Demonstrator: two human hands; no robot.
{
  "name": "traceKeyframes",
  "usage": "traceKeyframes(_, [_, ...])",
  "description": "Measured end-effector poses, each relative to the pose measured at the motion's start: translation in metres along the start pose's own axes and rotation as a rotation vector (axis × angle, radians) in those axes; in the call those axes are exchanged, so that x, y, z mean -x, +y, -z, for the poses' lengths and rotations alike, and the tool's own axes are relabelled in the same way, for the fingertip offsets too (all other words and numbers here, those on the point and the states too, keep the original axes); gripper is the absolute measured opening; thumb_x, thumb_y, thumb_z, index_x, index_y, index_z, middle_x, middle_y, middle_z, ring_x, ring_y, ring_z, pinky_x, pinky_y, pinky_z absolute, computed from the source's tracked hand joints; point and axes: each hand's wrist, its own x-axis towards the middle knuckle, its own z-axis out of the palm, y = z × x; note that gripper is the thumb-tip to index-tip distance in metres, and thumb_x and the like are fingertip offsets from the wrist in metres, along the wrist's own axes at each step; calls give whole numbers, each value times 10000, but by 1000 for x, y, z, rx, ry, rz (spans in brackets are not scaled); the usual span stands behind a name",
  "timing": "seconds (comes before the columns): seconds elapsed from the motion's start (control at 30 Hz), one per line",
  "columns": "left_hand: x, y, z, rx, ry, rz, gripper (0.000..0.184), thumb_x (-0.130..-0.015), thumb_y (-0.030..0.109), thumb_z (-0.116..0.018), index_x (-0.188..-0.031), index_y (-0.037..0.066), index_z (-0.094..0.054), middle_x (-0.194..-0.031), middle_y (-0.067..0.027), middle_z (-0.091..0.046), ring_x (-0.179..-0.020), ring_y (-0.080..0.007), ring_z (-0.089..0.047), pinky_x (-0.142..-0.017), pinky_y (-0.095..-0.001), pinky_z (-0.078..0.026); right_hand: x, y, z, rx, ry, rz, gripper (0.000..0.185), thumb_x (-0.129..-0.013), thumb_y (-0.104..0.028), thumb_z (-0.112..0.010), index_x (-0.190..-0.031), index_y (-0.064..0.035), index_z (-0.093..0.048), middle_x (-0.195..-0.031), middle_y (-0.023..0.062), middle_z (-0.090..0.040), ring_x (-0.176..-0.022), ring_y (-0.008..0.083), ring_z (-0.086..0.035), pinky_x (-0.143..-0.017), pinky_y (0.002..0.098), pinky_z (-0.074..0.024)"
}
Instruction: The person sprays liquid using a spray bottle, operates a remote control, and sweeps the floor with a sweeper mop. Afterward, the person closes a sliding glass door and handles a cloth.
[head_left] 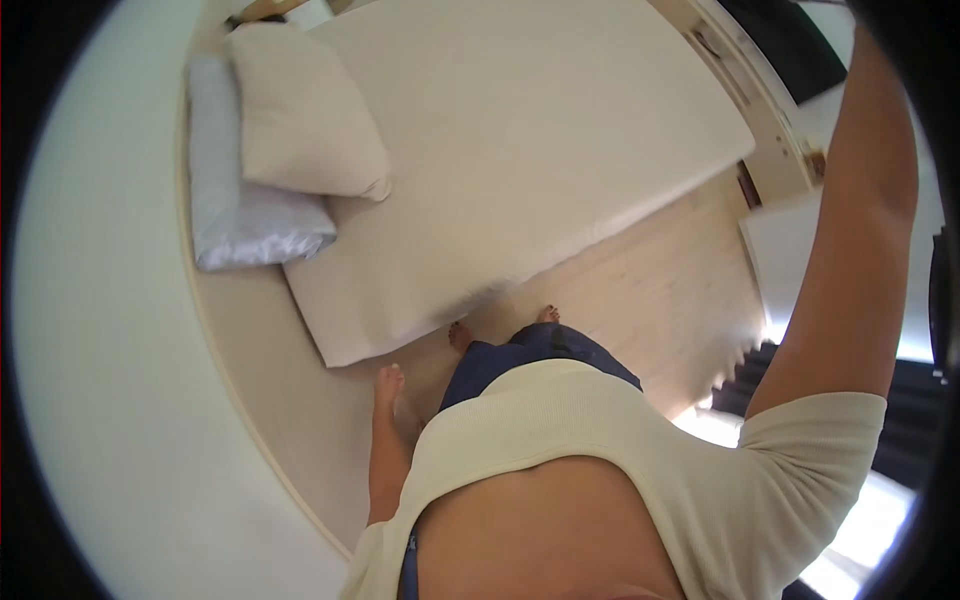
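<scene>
My left hand (389,383) hangs low beside my body, near the front corner of the bed mattress (520,130). Its fingers point forward, look loosely apart and hold nothing that I can see. The mattress wears a smooth beige fitted sheet. My right arm (862,200) stretches up along the right side, and its hand lies beyond the picture's edge, so what it touches is hidden. At the bed's left end a beige pillow (300,115) leans over a folded shiny grey bedding piece (225,200).
A white wall (110,300) curves along the left. Pale wooden floor (660,270) shows between my feet and the bed. Wooden furniture (775,150) stands beyond the bed's right end, with a white surface (785,245) nearer. Dark curtains (905,420) hang by a bright window at right.
</scene>
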Motion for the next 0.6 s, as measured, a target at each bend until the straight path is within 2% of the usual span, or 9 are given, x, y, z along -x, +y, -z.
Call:
traceKeyframes(0.07, [-26, 28, -16, 41, -114, -131, 277, -867, 281, -497, -903, 10, -537, -746, -51, -554, -672, -123, -526, -631, -254, -451, 18, 70, 61, 364, 0, 56, 635, -848, -447, -428, -1314, -29, -321, -1396, 259, -105, -1185, 315, -390, -803, 293, -473])
traceKeyframes(0.1, [-34, 42, -25, 6, -136, -144, 277, -867, 281, -497, -903, 10, -537, -746, -51, -554, -672, -123, -526, -631, -254, -451, 31, 94, 92, 398, 5, 29, 635, -848, -447, -428, -1314, -29, -321, -1396, 259, -105, -1185, 315, -390, -803, 293, -473])
traceKeyframes(0.2, [-35, 90, -54, -182, -201, -190, 274, -864, 272, -499, -917, 7, -542, -752, -53, -561, -678, -122, -535, -639, -255, -459, 76, 107, 174, -614, 217, -550, 470, -839, -440, -436, -1173, -117, -512, -1333, 129, -340, -1221, 233, -339, -828, 321, -465])
traceKeyframes(0.23, [-34, 101, -65, -283, -225, -217, 273, -859, 265, -501, -921, 2, -543, -753, -54, -563, -674, -124, -535, -635, -257, -457, 85, 130, 196, -584, 236, -565, 470, -839, -440, -436, -1173, -117, -512, -1333, 129, -340, -1221, 234, -339, -828, 321, -465])
traceKeyframes(0.4, [-42, 129, -131, -655, -322, -240, 274, -844, 243, -503, -937, -11, -546, -766, -64, -570, -676, -139, -538, -634, -266, -452, 135, 276, 306, -395, 502, -561, 312, -859, -356, -454, -928, -84, -591, -828, 53, -558, -818, 223, -523, -831, 427, -389])
traceKeyframes(0.43, [-43, 129, -149, -596, -351, -242, 278, -841, 240, -502, -945, -14, -549, -777, -68, -574, -683, -145, -541, -635, -271, -452, 150, 298, 330, -372, 518, -579, 312, -859, -356, -454, -928, -84, -591, -828, 53, -558, -818, 223, -523, -831, 427, -389])
traceKeyframes(0.47, [-37, 133, -168, -537, -380, -244, 283, -838, 237, -500, -952, -17, -552, -789, -73, -578, -689, -152, -544, -637, -277, -452, 165, 317, 358, 230, 281, -623, 334, -870, -352, -418, -974, -78, -579, -881, 62, -562, -852, 228, -525, -877, 432, -323])
traceKeyframes(0.53, [-20, 145, -214, -671, -435, -241, 290, -840, 238, -498, -958, -21, -552, -799, -78, -580, -701, -154, -547, -642, -281, -452, 200, 349, 414, 1398, -317, -616, 389, -893, -344, -347, -1068, -66, -555, -987, 80, -571, -918, 236, -530, -968, 443, -192])
traceKeyframes(0.6, [-10, 161, -263, -840, -528, -246, 297, -841, 240, -497, -964, -25, -552, -809, -82, -582, -713, -157, -549, -647, -285, -453, 239, 373, 478, 2489, -1132, -431, 454, -915, -336, -276, -1161, -53, -531, -1092, 97, -579, -985, 245, -536, -1059, 454, -61])
